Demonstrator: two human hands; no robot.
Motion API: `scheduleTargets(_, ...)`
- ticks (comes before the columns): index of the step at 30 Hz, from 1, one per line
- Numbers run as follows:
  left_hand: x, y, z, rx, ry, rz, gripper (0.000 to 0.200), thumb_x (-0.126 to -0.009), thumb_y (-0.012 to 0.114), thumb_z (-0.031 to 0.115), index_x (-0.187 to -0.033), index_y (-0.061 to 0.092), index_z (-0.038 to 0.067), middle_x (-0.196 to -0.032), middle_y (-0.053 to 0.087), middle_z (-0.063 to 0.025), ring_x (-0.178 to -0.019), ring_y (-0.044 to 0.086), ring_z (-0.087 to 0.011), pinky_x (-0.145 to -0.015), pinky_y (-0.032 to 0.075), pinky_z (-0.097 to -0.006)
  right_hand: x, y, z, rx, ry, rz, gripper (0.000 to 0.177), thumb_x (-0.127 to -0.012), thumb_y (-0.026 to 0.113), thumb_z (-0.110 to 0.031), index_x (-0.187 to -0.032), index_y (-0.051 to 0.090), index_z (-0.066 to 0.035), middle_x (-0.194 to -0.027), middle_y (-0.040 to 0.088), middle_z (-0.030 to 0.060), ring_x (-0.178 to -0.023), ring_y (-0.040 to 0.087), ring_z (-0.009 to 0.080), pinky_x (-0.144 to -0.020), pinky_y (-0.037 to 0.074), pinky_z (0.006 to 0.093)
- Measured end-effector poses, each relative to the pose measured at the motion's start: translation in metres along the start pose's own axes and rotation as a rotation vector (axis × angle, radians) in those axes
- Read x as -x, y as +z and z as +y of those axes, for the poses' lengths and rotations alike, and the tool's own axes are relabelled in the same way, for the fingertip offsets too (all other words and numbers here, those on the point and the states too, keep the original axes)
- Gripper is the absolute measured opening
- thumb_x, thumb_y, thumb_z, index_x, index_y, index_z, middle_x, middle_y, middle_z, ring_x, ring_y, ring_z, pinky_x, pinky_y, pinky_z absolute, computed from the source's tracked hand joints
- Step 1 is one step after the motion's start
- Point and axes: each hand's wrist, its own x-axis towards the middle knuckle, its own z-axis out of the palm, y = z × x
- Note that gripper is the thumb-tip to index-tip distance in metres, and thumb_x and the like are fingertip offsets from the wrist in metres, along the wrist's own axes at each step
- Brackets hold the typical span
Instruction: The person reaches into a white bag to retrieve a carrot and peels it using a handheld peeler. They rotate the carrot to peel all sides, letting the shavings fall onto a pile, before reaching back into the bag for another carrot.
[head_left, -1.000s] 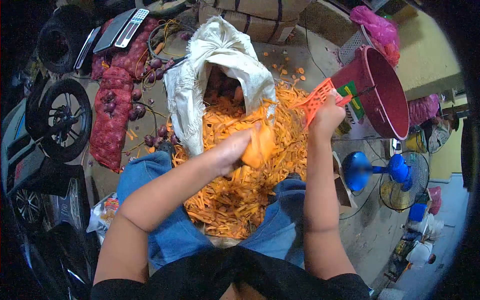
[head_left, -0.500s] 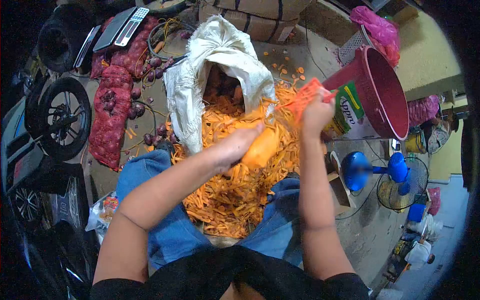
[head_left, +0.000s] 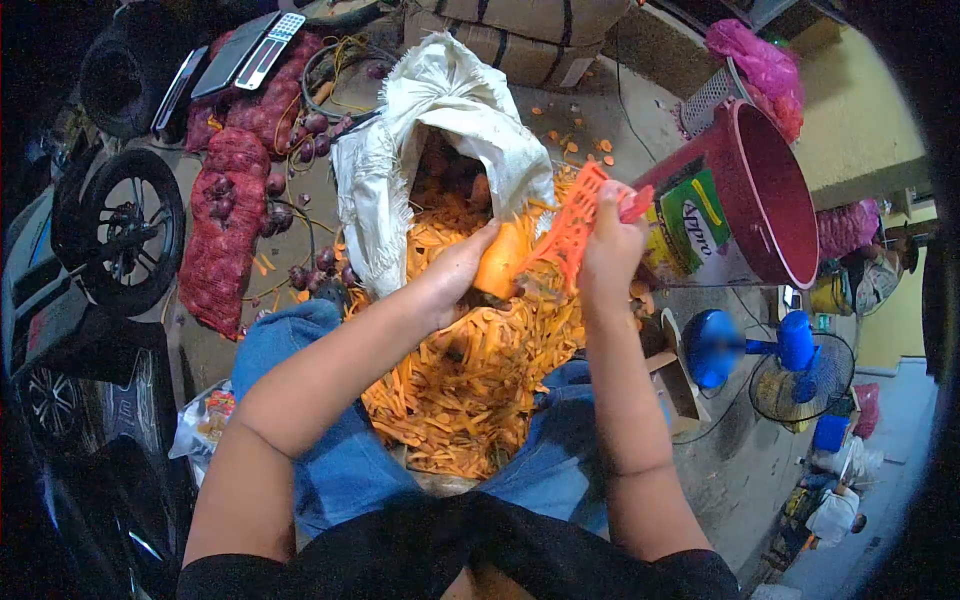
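Note:
My left hand (head_left: 453, 272) is wrapped round a thick, peeled orange carrot (head_left: 506, 262) held over the pile. My right hand (head_left: 612, 255) grips an orange-red plastic peeler (head_left: 574, 225) with a latticed body. The peeler's lower end is beside the carrot's right side; contact is hard to make out. Beneath both hands a heap of carrot peelings (head_left: 470, 385) spreads between my knees. Just beyond, a white woven sack (head_left: 375, 200) lies with its mouth towards me, carrots (head_left: 450, 180) showing dimly inside.
To the right, a red bucket (head_left: 735, 200) lies tipped on its side. Red net bags of onions (head_left: 225, 240), loose onions and a scale (head_left: 255, 60) are at left. Beyond the bucket stands a blue fan (head_left: 795, 350). A motorbike wheel (head_left: 130, 215) borders the left.
My left hand has brought the carrot up and left, tilting it more upright. My right hand has moved slightly left and down, the peeler coming closer to the carrot.

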Motion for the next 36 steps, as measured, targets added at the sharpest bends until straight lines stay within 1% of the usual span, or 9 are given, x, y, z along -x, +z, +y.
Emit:
scheduleTargets(6, -0.002, 0.009, -0.009, 0.091, 0.018, -0.052, 0.04, -0.084, 0.026, 0.038, -0.101, 0.045, 0.008, -0.087, 0.055, -0.0049, -0.07, 0.055, -0.0132, -0.057, 0.047, -0.0271, 0.019, 0.017, 0.007, 0.132, -0.209, -0.018, 0.019, -0.08, 0.045, -0.018, -0.078, 0.048, 0.0, -0.063, 0.047, 0.0026, -0.058, 0.043, 0.0091, -0.053, 0.037, 0.024)
scheduleTargets(15, 0.012, 0.012, -0.009, -0.263, 0.005, -0.171, 0.043, -0.084, 0.027, 0.038, -0.102, 0.045, 0.003, -0.09, 0.055, -0.0078, -0.076, 0.055, -0.0147, -0.066, 0.045, -0.0271, -0.04, -0.018, 0.053, 0.332, -0.14, 0.224, 0.024, -0.078, 0.047, -0.019, -0.069, 0.048, 0.003, -0.058, 0.048, 0.0052, -0.052, 0.043, 0.0134, -0.05, 0.036, 0.0275)
scheduleTargets(17, 0.018, 0.016, -0.004, -0.258, 0.004, -0.154, 0.043, -0.084, 0.027, 0.037, -0.101, 0.046, 0.002, -0.091, 0.055, -0.0081, -0.077, 0.054, -0.0147, -0.067, 0.044, -0.0272, -0.057, -0.033, 0.052, 0.341, 0.128, 0.37, 0.029, -0.078, 0.048, -0.021, -0.062, 0.047, 0.003, -0.052, 0.046, 0.0045, -0.047, 0.04, 0.0145, -0.046, 0.034, 0.0298)
scheduleTargets(20, 0.012, 0.008, 0.0, -0.238, 0.061, -0.087, 0.043, -0.084, 0.029, 0.038, -0.1, 0.046, 0.002, -0.092, 0.054, -0.0081, -0.077, 0.054, -0.0152, -0.068, 0.044, -0.0278, -0.047, -0.029, 0.04, 0.275, 0.028, 0.312, 0.032, -0.077, 0.048, -0.023, -0.057, 0.045, 0.002, -0.048, 0.044, 0.0038, -0.043, 0.036, 0.0135, -0.043, 0.031, 0.0315)
scheduleTargets(22, 0.009, 0.005, 0.004, -0.155, 0.03, -0.026, 0.04, -0.084, 0.027, 0.036, -0.094, 0.047, 0.003, -0.079, 0.055, -0.0068, -0.067, 0.054, -0.0141, -0.061, 0.043, -0.026, -0.029, -0.013, 0.02, 0.239, 0.206, 0.239, 0.028, -0.078, 0.047, -0.022, -0.062, 0.046, 0.001, -0.052, 0.044, 0.0022, -0.046, 0.037, 0.0112, -0.044, 0.031, 0.0298)
scheduleTargets(25, 0.001, 0.0, -0.001, 0.065, 0.012, -0.023, 0.039, -0.084, 0.027, 0.036, -0.096, 0.046, 0.004, -0.082, 0.054, -0.0071, -0.07, 0.054, -0.0158, -0.062, 0.045, -0.0288, -0.011, 0.003, 0.011, -0.021, 0.007, 0.088, 0.018, -0.08, 0.045, -0.018, -0.078, 0.046, -0.001, -0.061, 0.044, -0.0007, -0.054, 0.039, 0.0077, -0.049, 0.033, 0.0236)
scheduleTargets(29, -0.006, -0.005, -0.004, 0.145, 0.015, -0.155, 0.038, -0.084, 0.027, 0.035, -0.098, 0.046, 0.006, -0.088, 0.054, -0.007, -0.073, 0.055, -0.0167, -0.064, 0.046, -0.0296, 0.016, 0.019, -0.008, 0.032, -0.032, -0.048, 0.018, -0.081, 0.045, -0.02, -0.078, 0.046, -0.002, -0.065, 0.045, -0.0005, -0.06, 0.04, 0.0068, -0.053, 0.035, 0.0223)
scheduleTargets(32, 0.004, 0.01, 0.001, 0.117, -0.023, -0.005, 0.038, -0.085, 0.025, 0.035, -0.099, 0.046, 0.006, -0.088, 0.054, -0.0064, -0.072, 0.055, -0.0162, -0.06, 0.047, -0.0287, 0.022, 0.023, -0.003, 0.109, -0.225, -0.059, 0.019, -0.081, 0.044, -0.02, -0.077, 0.046, -0.001, -0.064, 0.045, 0.0011, -0.058, 0.042, 0.0079, -0.053, 0.036, 0.0227)
scheduleTargets(36, 0.004, 0.011, -0.004, 0.066, 0.043, -0.053, 0.039, -0.085, 0.024, 0.035, -0.1, 0.046, 0.006, -0.087, 0.055, -0.0059, -0.069, 0.055, -0.0155, -0.057, 0.047, -0.0276, 0.02, 0.02, -0.002, 0.232, -0.233, -0.014, 0.019, -0.08, 0.044, -0.018, -0.075, 0.047, 0.0, -0.061, 0.048, 0.0046, -0.054, 0.043, 0.011, -0.053, 0.037, 0.025)
